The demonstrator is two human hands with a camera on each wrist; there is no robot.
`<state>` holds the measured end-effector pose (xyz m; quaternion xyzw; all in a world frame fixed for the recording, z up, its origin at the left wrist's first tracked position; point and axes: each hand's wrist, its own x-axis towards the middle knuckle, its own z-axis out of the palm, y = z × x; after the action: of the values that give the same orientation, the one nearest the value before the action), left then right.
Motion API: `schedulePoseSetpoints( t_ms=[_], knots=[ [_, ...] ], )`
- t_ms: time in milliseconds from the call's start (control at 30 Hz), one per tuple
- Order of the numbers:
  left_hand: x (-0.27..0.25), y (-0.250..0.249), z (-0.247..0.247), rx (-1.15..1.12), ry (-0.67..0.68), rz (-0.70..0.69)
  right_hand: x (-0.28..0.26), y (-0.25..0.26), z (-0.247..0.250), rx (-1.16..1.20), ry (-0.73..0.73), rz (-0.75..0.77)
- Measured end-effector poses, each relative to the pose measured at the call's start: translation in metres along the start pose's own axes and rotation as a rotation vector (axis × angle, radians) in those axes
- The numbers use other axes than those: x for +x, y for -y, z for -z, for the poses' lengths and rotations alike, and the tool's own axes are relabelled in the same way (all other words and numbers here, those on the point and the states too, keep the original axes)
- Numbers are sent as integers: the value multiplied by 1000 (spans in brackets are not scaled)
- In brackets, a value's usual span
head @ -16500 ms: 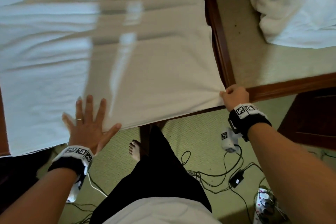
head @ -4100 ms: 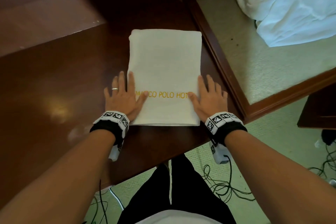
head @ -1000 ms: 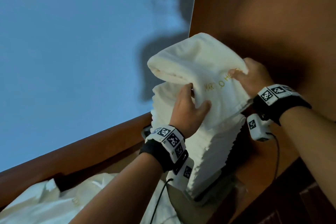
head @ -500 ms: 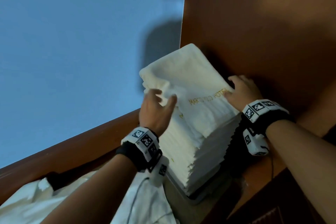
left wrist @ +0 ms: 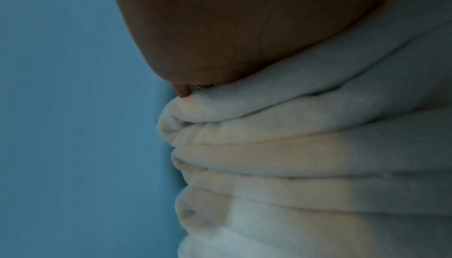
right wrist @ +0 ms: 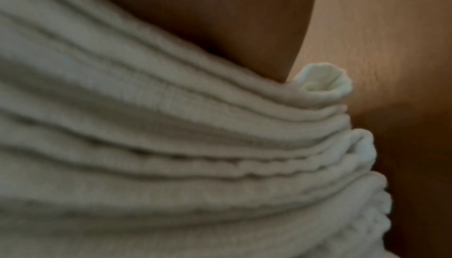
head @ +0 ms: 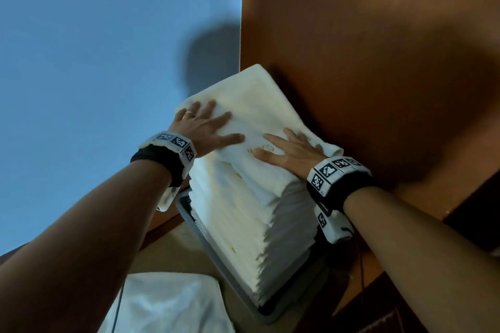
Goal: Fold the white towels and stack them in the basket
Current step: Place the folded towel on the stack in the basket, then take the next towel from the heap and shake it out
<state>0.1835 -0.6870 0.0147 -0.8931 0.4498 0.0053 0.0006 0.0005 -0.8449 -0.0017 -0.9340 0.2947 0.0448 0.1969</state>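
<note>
blue wall (head: 94, 62) on the left, one loose white cloth heap (head: 167, 305) low down. left hand (head: 201, 127) lies flat, fingers spread, on the top towel (head: 251, 105). that towel caps one tall stack of folded white towels (head: 251, 224), too many layers to count, standing in one grey basket (head: 189, 213). right hand (head: 292, 153) flat on it too, fingers straight. brown wood panel (head: 378, 48) just beside the stack.

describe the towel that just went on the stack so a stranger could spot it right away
Find the brown wooden panel beside the blue wall; a tall stack of folded white towels rises against it. The one meant is the top towel, the only one with gold lettering facing up and both hands flat on it.
</note>
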Motion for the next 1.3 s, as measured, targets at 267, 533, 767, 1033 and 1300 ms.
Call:
schedulePoseSetpoints(
  t_ms=[267, 533, 767, 1033, 1300],
  knots=[
    [34, -4, -38, -46, -20, -8, 30, -17, -21, -54, 20, -13],
    [1, 4, -20, -203, -20, -44, 10, -12, -11, -125, 30, -41],
    [-77, 34, -3, -321, -217, -43, -39, 19, 21, -208, -201, -19],
    [-234, 123, -33, -358, 30, 112, -117, 114, -56, -97, -647, 422],
    [-394, 238, -127, -258, 321, 387, -170, 204, -240, 36, -114, 416]
  ],
)
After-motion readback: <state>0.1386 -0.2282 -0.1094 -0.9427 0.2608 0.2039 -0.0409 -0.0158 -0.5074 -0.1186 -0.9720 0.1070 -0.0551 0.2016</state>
